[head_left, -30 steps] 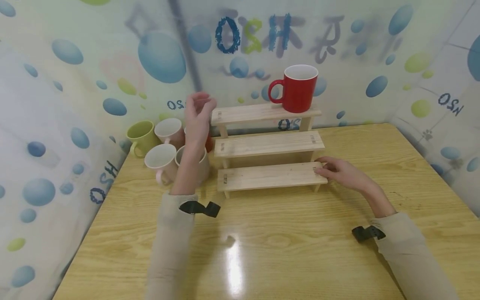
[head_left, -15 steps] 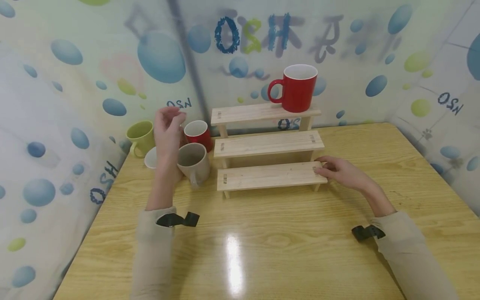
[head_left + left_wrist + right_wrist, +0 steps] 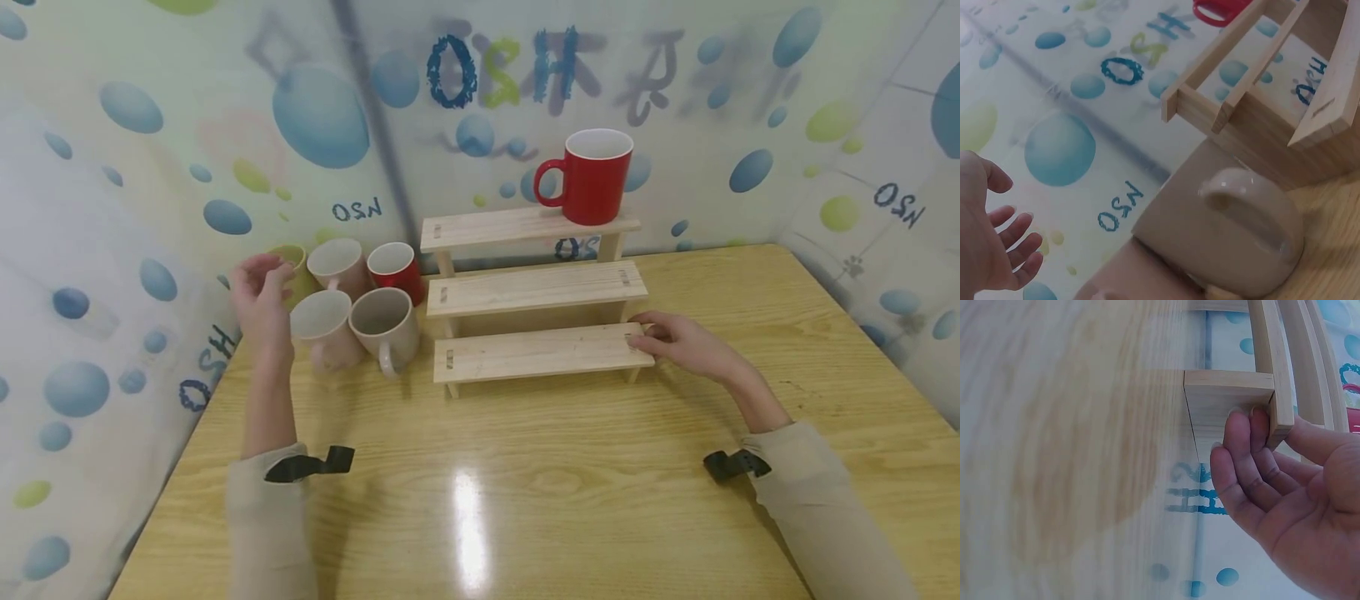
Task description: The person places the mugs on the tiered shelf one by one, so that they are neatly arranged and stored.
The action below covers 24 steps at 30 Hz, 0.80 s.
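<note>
My left hand (image 3: pixel 262 304) hovers with loosely bent fingers and holds nothing. In the head view it overlaps the green mug (image 3: pixel 303 279), which it partly hides. In the left wrist view the fingers (image 3: pixel 1019 240) curve over the patterned backdrop, apart from the grey mug (image 3: pixel 1222 231). With my right hand (image 3: pixel 686 346) I grip the right end of the bottom step of a three-tier wooden shelf (image 3: pixel 540 352). The thumb lies over the board and the fingers are bent beneath it, as the right wrist view shows. A red mug (image 3: pixel 596 179) stands upright on the top step.
Left of the shelf, several mugs stand close together on the wooden table (image 3: pixel 570 500): a pinkish mug (image 3: pixel 330 333), another pale pink one (image 3: pixel 339 265) behind it, and a red mug (image 3: pixel 397 275) with a white inside. A patterned backdrop (image 3: pixel 465 83) rises behind the table.
My left hand has moved left and lower, from beside the top step, across the mugs, to the green mug. The right hand keeps its grip on the shelf.
</note>
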{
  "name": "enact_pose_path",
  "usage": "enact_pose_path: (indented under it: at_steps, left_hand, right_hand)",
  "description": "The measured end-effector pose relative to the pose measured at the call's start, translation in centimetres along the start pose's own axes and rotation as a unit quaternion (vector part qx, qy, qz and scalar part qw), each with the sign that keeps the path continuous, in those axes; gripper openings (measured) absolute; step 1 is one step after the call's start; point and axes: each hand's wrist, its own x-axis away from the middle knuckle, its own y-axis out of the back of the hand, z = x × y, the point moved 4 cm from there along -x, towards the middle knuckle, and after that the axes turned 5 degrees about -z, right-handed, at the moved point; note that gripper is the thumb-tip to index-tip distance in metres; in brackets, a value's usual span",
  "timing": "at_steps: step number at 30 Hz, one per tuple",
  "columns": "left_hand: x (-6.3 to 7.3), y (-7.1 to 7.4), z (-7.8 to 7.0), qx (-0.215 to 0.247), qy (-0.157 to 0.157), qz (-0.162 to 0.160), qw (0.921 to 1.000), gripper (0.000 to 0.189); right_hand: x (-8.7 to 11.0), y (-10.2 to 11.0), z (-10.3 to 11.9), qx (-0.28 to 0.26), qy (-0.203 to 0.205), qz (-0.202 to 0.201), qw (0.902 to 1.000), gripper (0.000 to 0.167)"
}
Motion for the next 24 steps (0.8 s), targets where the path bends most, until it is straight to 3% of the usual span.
enact_pose_path:
  at_steps: [9,14,20,24]
  left_hand:
    - [-1.7,4.1,2.8,-0.035,0.036,-0.058,0.9971,0.017]
    - [-2.3,6.0,4.5,-0.064,0.078,-0.078,0.9918,0.018]
    - [-3.1,7.1,6.0,-0.107,0.115,-0.065,0.9854,0.025]
    - [-3.5,7.1,6.7,-0.145,0.124,-0.037,0.9810,0.043]
  right_hand:
    - [0.2,0.1,0.2,0.003,0.004,-0.002,1.0000,0.048]
    - [0.2,0.0,0.1,0.007,0.002,-0.002,1.0000,0.049]
    - [0.2,0.0,0.3,0.009,-0.002,-0.003,0.9999,0.049]
    - [0.2,0.0,0.4,0.011,-0.002,-0.005,0.9999,0.048]
